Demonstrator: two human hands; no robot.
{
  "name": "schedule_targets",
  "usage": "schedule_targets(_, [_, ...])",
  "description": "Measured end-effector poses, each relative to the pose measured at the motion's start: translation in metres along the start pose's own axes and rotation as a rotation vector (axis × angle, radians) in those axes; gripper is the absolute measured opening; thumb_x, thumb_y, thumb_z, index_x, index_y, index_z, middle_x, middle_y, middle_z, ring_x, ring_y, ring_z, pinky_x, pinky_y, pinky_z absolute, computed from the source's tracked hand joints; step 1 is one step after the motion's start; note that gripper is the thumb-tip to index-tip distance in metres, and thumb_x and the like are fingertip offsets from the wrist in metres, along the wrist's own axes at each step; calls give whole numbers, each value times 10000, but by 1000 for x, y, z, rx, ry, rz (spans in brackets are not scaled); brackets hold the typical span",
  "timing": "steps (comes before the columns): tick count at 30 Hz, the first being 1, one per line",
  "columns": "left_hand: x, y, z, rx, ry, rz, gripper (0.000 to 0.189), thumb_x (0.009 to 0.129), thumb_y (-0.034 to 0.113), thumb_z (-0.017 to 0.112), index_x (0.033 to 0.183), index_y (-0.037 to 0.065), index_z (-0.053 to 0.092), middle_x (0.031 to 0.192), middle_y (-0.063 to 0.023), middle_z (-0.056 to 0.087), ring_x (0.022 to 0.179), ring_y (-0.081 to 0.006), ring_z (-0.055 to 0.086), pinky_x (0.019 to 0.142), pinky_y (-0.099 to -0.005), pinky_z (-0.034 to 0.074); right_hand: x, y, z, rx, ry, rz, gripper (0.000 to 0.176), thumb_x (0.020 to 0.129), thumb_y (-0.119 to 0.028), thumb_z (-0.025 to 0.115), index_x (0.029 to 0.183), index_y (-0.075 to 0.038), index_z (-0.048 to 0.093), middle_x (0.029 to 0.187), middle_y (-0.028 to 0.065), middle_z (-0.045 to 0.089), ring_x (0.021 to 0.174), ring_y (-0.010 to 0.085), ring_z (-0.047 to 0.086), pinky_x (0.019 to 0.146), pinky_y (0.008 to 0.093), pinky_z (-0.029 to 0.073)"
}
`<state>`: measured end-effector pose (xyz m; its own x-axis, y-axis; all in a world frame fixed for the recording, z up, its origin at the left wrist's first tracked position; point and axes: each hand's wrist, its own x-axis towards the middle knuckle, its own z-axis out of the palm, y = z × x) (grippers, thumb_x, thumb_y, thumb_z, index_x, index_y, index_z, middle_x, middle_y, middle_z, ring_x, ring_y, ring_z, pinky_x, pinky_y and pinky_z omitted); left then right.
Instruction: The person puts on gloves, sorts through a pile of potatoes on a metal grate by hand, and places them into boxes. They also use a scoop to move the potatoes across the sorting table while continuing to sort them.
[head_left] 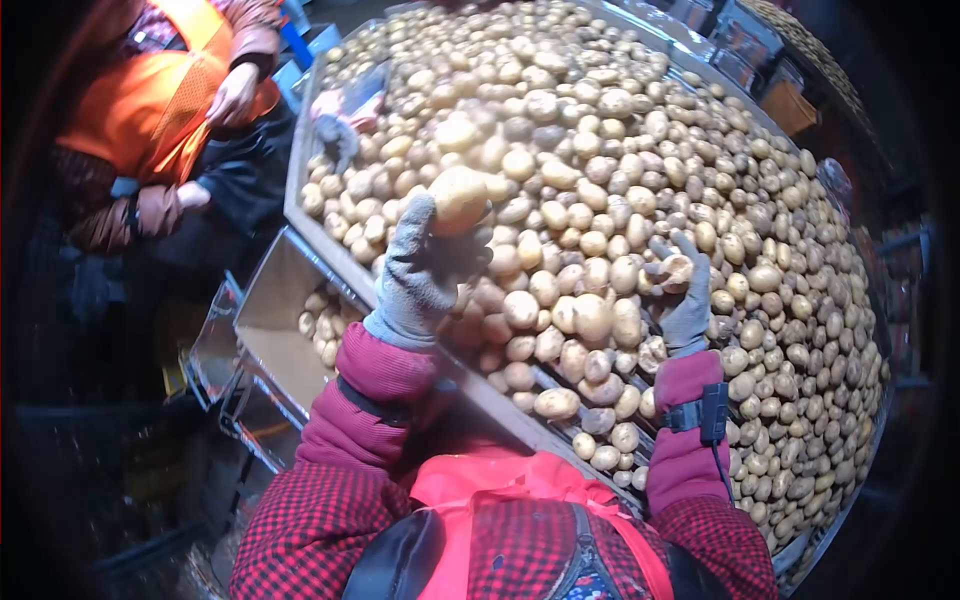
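My left hand (420,270), in a grey glove, holds a large potato (458,198) lifted above the pile. My right hand (684,296), gloved too, grips a smaller, blemished potato (678,270) down among the others. Both hands are over a big sorting table (300,215) heaped with several hundred pale potatoes (620,150). My sleeves are magenta over red check, and a black strap with a cable runs round my right wrist.
A metal chute (270,325) holding several potatoes hangs off the table's near-left edge. A person in an orange vest (160,110) stands at the left. Another grey glove (338,135) rests on the pile at the far left. Crates sit beyond the far right.
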<state>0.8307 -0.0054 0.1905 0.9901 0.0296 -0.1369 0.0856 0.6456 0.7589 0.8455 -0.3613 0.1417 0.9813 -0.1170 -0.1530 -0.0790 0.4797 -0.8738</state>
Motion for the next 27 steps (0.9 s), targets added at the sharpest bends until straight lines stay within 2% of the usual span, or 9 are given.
schedule_targets(4, [-38,-5,-16,-67,23,117,497,1034,423,555,1421,113,537,1206,-162,684,979,-243,697,786,-374,588,-2,-4,6,-29,17,53,691,1041,-606,432,1516,-104,421,1406,186,544,1005,199,660,768,293,573])
schedule_targets(6, [-48,3,-14,-129,48,11,557,1024,498,507,1406,96,554,1151,-162,700,939,-243,703,751,-369,592,-5,-4,8,-39,26,53,676,1051,-601,398,1519,-113,419,1422,176,541,1042,200,652,841,319,582])
schedule_targets(8, [-49,7,-14,-9,167,-116,702,1006,666,411,1362,89,592,1113,-151,712,883,-228,692,710,-349,570,-3,-2,1,-31,-13,48,615,1041,-525,443,1488,-102,465,1427,175,535,1118,239,624,892,351,580])
schedule_targets(14, [-45,-2,-6,-80,241,-277,708,997,691,387,1309,91,596,1085,-131,699,824,-219,668,662,-337,533,-4,-3,-5,-18,-61,39,603,1079,-504,366,1504,-86,455,1453,137,551,1250,255,597,980,380,562])
schedule_targets(17, [-36,-10,-10,-158,183,-327,677,1008,656,404,1334,89,580,1101,-139,689,839,-232,661,686,-352,534,-8,-9,3,-28,-25,58,612,1066,-519,392,1491,-84,462,1451,152,542,1187,267,628,967,402,566])
schedule_targets(20, [-33,-14,6,-168,215,-338,650,1017,622,437,1357,84,569,1117,-149,679,850,-238,650,676,-346,529,-2,-5,1,6,-11,45,564,1053,-486,439,1456,-97,497,1422,165,546,1151,263,640,901,375,585])
schedule_targets(23, [-29,-19,5,-217,89,-361,639,1022,614,448,1365,87,565,1130,-150,675,847,-232,646,676,-337,529,0,-6,-2,-5,-27,33,543,1044,-465,461,1442,-99,512,1386,160,562,1122,255,646,871,361,586])
schedule_targets(25, [-29,-18,3,-304,38,-395,562,1034,569,456,1347,122,590,1082,-119,689,813,-214,658,614,-316,522,-4,-10,6,15,-12,85,527,1043,-455,460,1431,-104,521,1365,159,575,1099,250,649,840,353,588])
schedule_targets(27, [-31,-14,-7,-383,-36,-404,545,1050,555,423,1362,141,592,1067,-108,700,811,-217,682,596,-300,529,5,4,-8,-77,21,27,711,1044,-633,377,1529,-114,411,1403,173,580,1093,270,666,818,348,604])
